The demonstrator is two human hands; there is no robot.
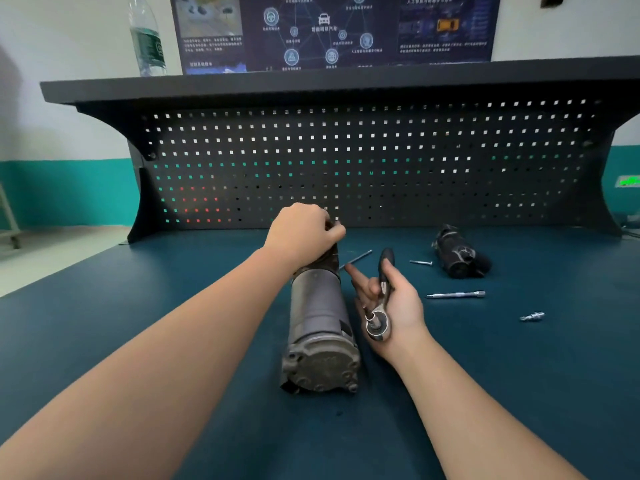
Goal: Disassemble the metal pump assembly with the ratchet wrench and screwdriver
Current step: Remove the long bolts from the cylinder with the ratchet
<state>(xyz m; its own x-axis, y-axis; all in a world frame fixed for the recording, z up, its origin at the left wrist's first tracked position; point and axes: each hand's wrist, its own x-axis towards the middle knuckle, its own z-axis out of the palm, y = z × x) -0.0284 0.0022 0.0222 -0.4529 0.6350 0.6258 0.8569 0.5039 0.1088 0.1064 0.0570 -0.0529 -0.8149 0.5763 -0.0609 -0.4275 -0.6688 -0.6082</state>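
The bench (138, 341) with its blue-green top lies under my arms, a black pegboard (346, 161) rising at its back. On the shelf above stands a bottle (147, 36). The pump (320, 327) lies lengthwise at the middle of the bench, its flanged end toward me. My left hand (303, 233) curls over its far end, fingers gripping the part there. A dark housing (457, 252) sits well apart to the right. My right hand (391, 306), palm up just beside the pump, holds the ratchet (379, 306), head toward me, black handle pointing away. A long bolt (356, 258) juts out beside my fingertips. Further right lie an extension bar (455, 294), a small bolt (420, 262) and a fitting (532, 317).
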